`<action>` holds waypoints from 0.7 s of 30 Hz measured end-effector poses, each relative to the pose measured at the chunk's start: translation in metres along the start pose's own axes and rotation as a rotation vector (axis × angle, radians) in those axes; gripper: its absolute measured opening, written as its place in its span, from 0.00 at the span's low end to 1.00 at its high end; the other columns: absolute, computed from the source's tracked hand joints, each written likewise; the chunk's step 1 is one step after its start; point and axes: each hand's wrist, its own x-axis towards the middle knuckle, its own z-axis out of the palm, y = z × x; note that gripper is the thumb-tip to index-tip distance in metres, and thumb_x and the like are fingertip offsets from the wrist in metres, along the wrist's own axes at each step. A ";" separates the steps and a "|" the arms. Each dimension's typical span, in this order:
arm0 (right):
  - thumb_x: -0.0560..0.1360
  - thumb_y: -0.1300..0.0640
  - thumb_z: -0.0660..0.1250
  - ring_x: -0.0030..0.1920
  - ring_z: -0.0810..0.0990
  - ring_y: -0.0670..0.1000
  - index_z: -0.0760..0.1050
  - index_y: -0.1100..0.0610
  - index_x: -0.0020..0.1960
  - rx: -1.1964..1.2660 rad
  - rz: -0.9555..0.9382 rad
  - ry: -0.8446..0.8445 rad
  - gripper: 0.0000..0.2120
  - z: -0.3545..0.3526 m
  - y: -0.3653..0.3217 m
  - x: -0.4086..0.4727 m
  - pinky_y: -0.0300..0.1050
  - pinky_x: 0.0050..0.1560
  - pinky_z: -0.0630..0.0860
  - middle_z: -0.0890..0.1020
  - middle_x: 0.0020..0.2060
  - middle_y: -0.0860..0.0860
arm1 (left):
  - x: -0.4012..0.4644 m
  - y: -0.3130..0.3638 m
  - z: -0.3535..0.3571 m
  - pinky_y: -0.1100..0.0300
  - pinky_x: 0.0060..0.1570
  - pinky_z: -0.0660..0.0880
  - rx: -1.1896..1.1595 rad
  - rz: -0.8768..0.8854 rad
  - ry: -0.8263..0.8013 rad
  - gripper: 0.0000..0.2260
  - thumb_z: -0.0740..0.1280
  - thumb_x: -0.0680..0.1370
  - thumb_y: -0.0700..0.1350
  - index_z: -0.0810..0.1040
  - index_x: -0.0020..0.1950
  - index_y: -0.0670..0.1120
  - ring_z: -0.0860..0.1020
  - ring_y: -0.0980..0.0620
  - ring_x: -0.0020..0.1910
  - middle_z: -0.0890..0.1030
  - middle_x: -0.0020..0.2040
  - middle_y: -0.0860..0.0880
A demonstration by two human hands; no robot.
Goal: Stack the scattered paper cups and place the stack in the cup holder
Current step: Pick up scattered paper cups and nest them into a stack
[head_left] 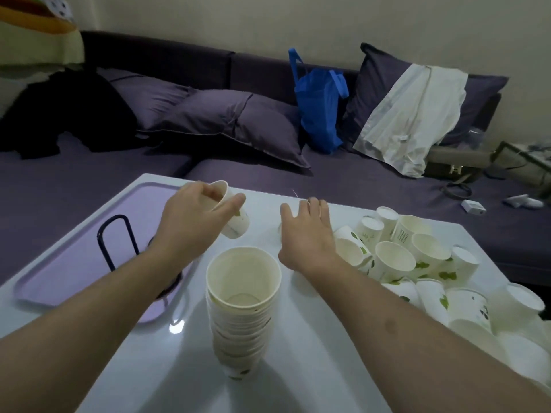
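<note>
A tall stack of white paper cups [243,311] stands upright on the white table [298,368], near the front middle. My left hand [193,217] holds a single paper cup [237,223] tilted on its side, beyond the stack. My right hand [307,234] hovers palm down to the right of it, fingers spread, and I cannot tell whether anything lies beneath it. A pile of scattered cups [417,263] with green leaf prints lies at the right. The black wire cup holder [119,239] stands on a lilac tray [74,263] at the left, partly hidden by my left forearm.
Behind the table runs a dark purple sofa [89,186] with pillows [232,123], a blue bag [320,105], a white plastic bag [417,114] and dark clothing. A handbag and small items lie at the far right.
</note>
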 end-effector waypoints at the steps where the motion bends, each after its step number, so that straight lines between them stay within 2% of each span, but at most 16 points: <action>1: 0.75 0.52 0.67 0.78 0.60 0.69 0.59 0.57 0.80 -0.117 0.012 -0.054 0.36 0.003 -0.003 0.009 0.63 0.82 0.47 0.70 0.74 0.67 | -0.001 0.003 -0.003 0.53 0.58 0.76 -0.055 -0.017 -0.011 0.20 0.72 0.76 0.65 0.78 0.58 0.52 0.80 0.52 0.58 0.81 0.62 0.57; 3: 0.78 0.48 0.64 0.79 0.61 0.72 0.55 0.59 0.83 -0.245 0.030 -0.141 0.38 0.011 -0.007 0.022 0.67 0.81 0.41 0.76 0.69 0.68 | -0.004 0.012 -0.008 0.48 0.52 0.85 -0.195 -0.052 -0.028 0.20 0.75 0.76 0.62 0.76 0.59 0.51 0.82 0.50 0.56 0.80 0.58 0.59; 5: 0.77 0.49 0.64 0.73 0.69 0.69 0.60 0.58 0.80 -0.261 0.019 -0.159 0.35 0.019 -0.012 0.027 0.67 0.80 0.40 0.83 0.58 0.62 | -0.007 0.024 -0.012 0.49 0.39 0.87 -0.304 -0.064 -0.038 0.21 0.78 0.75 0.58 0.74 0.60 0.51 0.84 0.47 0.53 0.77 0.57 0.57; 7: 0.77 0.49 0.66 0.67 0.74 0.65 0.64 0.56 0.75 -0.228 -0.017 -0.099 0.29 0.025 -0.016 0.026 0.67 0.80 0.42 0.82 0.56 0.60 | -0.008 0.034 -0.019 0.50 0.34 0.86 -0.359 -0.052 -0.028 0.21 0.79 0.75 0.55 0.73 0.60 0.51 0.84 0.46 0.53 0.76 0.58 0.55; 9: 0.77 0.49 0.67 0.63 0.77 0.63 0.65 0.55 0.74 -0.162 -0.070 -0.027 0.28 0.023 -0.018 0.020 0.65 0.81 0.47 0.82 0.57 0.58 | -0.009 0.044 -0.029 0.53 0.33 0.86 -0.378 -0.053 -0.015 0.23 0.79 0.76 0.52 0.72 0.64 0.50 0.84 0.47 0.51 0.77 0.59 0.53; 11: 0.77 0.48 0.69 0.61 0.78 0.62 0.64 0.55 0.74 -0.076 -0.139 -0.004 0.29 0.013 -0.017 0.010 0.60 0.75 0.60 0.79 0.57 0.57 | -0.014 0.057 -0.043 0.54 0.32 0.85 -0.412 -0.043 -0.003 0.23 0.78 0.76 0.50 0.73 0.66 0.49 0.86 0.48 0.49 0.81 0.59 0.50; 12: 0.76 0.48 0.70 0.60 0.78 0.61 0.62 0.55 0.74 -0.009 -0.158 0.004 0.31 0.006 -0.015 0.003 0.57 0.66 0.66 0.77 0.58 0.57 | -0.018 0.064 -0.050 0.54 0.33 0.85 -0.423 -0.016 0.000 0.21 0.78 0.76 0.50 0.75 0.66 0.48 0.87 0.48 0.48 0.82 0.59 0.49; 14: 0.75 0.49 0.72 0.60 0.77 0.61 0.59 0.54 0.77 0.209 -0.136 0.037 0.36 -0.012 -0.011 -0.013 0.52 0.52 0.69 0.73 0.62 0.56 | -0.029 0.080 -0.068 0.53 0.34 0.84 -0.442 0.053 0.015 0.17 0.77 0.77 0.49 0.80 0.64 0.49 0.87 0.49 0.46 0.85 0.55 0.50; 16: 0.76 0.50 0.71 0.61 0.76 0.60 0.57 0.51 0.80 0.479 -0.060 0.093 0.38 -0.030 -0.007 -0.033 0.51 0.51 0.73 0.69 0.66 0.55 | -0.042 0.096 -0.084 0.56 0.34 0.82 -0.460 0.122 0.014 0.14 0.76 0.77 0.49 0.83 0.61 0.51 0.87 0.52 0.44 0.86 0.50 0.54; 18: 0.76 0.50 0.71 0.60 0.75 0.56 0.59 0.49 0.80 0.787 0.037 0.125 0.36 -0.045 -0.002 -0.055 0.49 0.53 0.74 0.68 0.68 0.51 | -0.059 0.110 -0.097 0.59 0.34 0.80 -0.451 0.185 -0.051 0.14 0.76 0.74 0.51 0.84 0.59 0.52 0.86 0.55 0.43 0.86 0.48 0.55; 21: 0.75 0.50 0.75 0.57 0.79 0.51 0.65 0.48 0.76 1.210 0.200 0.147 0.33 -0.056 0.004 -0.088 0.41 0.48 0.77 0.74 0.65 0.49 | -0.085 0.117 -0.105 0.63 0.43 0.80 -0.245 0.278 -0.154 0.15 0.78 0.73 0.51 0.84 0.59 0.57 0.84 0.58 0.47 0.86 0.50 0.56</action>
